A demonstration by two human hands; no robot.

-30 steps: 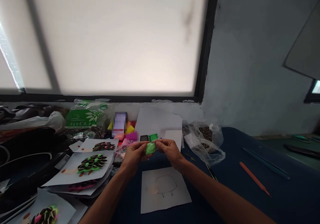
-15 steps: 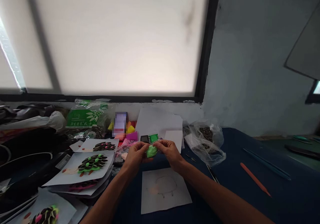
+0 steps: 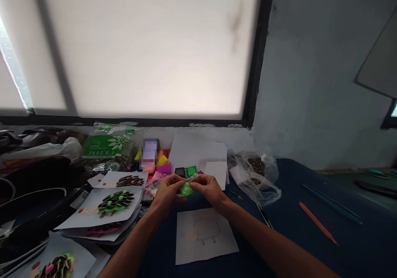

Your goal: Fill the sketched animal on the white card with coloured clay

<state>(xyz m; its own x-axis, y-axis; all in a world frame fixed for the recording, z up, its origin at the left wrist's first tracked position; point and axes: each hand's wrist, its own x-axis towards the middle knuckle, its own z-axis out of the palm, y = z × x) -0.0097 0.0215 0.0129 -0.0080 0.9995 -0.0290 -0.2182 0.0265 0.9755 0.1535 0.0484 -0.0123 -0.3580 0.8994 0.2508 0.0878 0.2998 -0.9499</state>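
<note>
My left hand [image 3: 168, 190] and my right hand [image 3: 210, 189] meet at the middle of the desk, fingers pinched on a lump of light green clay [image 3: 186, 190]. Whether a clear wrapper surrounds the clay is hard to make out. Below my hands lies a white paper [image 3: 207, 245] with a pencil outline of a rounded body and short legs; a pale patch of clay covers its left end. Just behind my fingers sit a dark green packet [image 3: 191, 171] and a black packet [image 3: 180, 172].
Papers with seed-covered hedgehogs [image 3: 115, 202] are stacked at left. Behind them stands a green-printed seed bag [image 3: 104, 145]. A clear bag of seeds [image 3: 257, 170] lies right of centre. An orange clay tool [image 3: 318, 223] and blue tweezers [image 3: 331, 203] rest on the blue desk cover [image 3: 288, 236].
My fingers have shifted slightly on the green clay, my right hand drawing a little closer to my left. The view has moved a touch; nothing else differs.
</note>
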